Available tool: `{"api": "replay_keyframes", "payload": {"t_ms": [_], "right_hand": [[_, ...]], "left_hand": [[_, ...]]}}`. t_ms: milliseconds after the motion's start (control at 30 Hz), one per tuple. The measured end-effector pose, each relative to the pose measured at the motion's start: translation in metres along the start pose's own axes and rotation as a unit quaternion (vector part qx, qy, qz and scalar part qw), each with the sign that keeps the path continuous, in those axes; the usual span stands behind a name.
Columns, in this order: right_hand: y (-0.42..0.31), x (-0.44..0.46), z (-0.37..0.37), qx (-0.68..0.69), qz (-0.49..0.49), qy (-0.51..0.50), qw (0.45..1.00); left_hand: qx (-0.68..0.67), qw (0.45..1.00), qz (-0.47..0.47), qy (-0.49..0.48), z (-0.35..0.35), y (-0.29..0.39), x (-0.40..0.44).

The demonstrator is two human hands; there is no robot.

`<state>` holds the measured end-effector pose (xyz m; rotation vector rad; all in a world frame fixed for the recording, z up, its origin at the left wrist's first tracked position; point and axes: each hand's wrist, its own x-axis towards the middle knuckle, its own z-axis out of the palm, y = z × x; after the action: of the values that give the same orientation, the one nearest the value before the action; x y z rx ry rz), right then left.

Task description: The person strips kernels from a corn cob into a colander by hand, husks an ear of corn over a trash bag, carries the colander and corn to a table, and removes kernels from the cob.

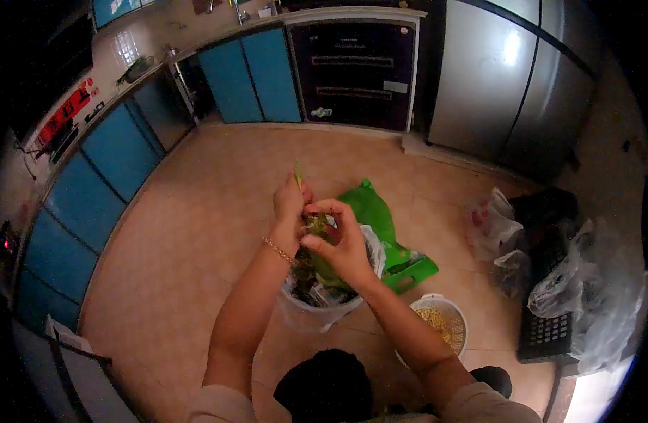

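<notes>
Open tiled floor (169,211) extends left to the blue cabinets (116,158) and far to the dark-fronted unit (352,77) and silver refrigerator (483,77); room on the right is narrower, edged by the green bag (372,211), the white colander (463,328) of yellow pieces (437,323), and, farther right, the black crate (542,338) with clear plastic bags (599,303); the near edge is bounded by the person's dark-clad knee (325,388).

The hands are together above the white-lined container (317,317); the left hand (291,201) is closed on a green stalk (298,175), its slender tip projecting on the far side; the right hand (346,243) is just beside it, thumb and forefinger curved about yellow-green leafy matter (317,224); whether these fingers grip cannot be told; the leafy matter appears ragged and mottled; its connection to the stalk is hidden.
</notes>
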<state>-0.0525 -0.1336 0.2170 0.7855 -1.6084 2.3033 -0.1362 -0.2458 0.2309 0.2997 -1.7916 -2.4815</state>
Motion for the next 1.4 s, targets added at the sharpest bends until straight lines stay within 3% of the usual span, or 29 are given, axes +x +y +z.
{"api": "replay_keyframes", "payload": {"t_ms": [133,200,333,400,533,633,700,833,900,933,967,1000,1033,1100,1233,1333,1367,1400], "right_hand": [[0.007,-0.007,-0.006,-0.141,-0.055,-0.010,0.988],[0.006,-0.010,-0.006,-0.309,-0.133,0.056,0.940],[0.010,-0.011,-0.003,-0.321,-0.129,0.075,0.935],[0.007,-0.011,0.001,-0.320,-0.135,0.031,0.937],[0.017,-0.004,0.004,-0.301,-0.146,0.042,0.942],[0.017,0.005,0.007,-0.305,-0.121,0.112,0.938],[0.012,0.010,0.014,-0.331,-0.169,0.122,0.920],[0.023,0.023,0.015,-0.297,-0.216,0.090,0.926],[0.029,0.026,0.012,-0.182,-0.119,0.069,0.974],[0.030,0.027,0.013,-0.182,-0.117,0.068,0.974],[0.031,0.027,0.016,-0.006,0.009,0.064,0.998],[0.031,0.029,0.018,0.171,0.135,0.056,0.974],[0.034,0.032,0.019,0.171,0.135,0.056,0.974],[0.041,0.040,0.020,0.238,0.144,0.057,0.959],[0.037,0.042,0.029,0.163,0.168,0.149,0.961],[0.021,0.023,0.027,0.123,0.151,0.182,0.964],[0.019,0.018,0.025,0.101,0.147,0.197,0.964],[0.017,0.014,0.021,0.078,0.143,0.211,0.964]], "left_hand": [[-0.053,0.999,0.000,-0.011,0.008,0.003,-0.010],[-0.065,0.996,0.045,0.045,0.014,0.009,-0.017],[-0.071,0.993,0.095,0.006,0.007,0.013,-0.032],[-0.066,0.992,0.102,-0.022,0.000,0.010,-0.032],[-0.056,0.994,0.062,-0.076,-0.006,0.010,-0.037],[-0.086,0.991,0.073,-0.076,0.000,0.008,-0.043],[0.025,0.991,0.105,-0.083,-0.001,0.005,-0.042],[0.001,0.990,0.112,-0.084,-0.014,0.001,-0.024],[-0.045,0.997,0.017,-0.053,-0.016,0.009,-0.015],[-0.046,0.997,0.016,-0.052,-0.020,0.011,-0.009],[-0.065,0.996,-0.013,-0.057,-0.024,0.011,0.000],[-0.083,0.994,-0.042,-0.062,-0.025,0.011,0.006],[-0.083,0.994,-0.042,-0.062,-0.024,0.009,0.011],[-0.032,0.996,-0.068,0.038,-0.019,0.008,0.022],[-0.014,0.998,-0.034,0.047,-0.031,-0.050,0.130],[0.038,0.997,-0.003,-0.065,-0.032,-0.099,0.176],[0.281,0.954,0.057,-0.087,-0.040,-0.097,0.182],[0.396,0.909,0.084,-0.100,-0.033,-0.091,0.168]]}}
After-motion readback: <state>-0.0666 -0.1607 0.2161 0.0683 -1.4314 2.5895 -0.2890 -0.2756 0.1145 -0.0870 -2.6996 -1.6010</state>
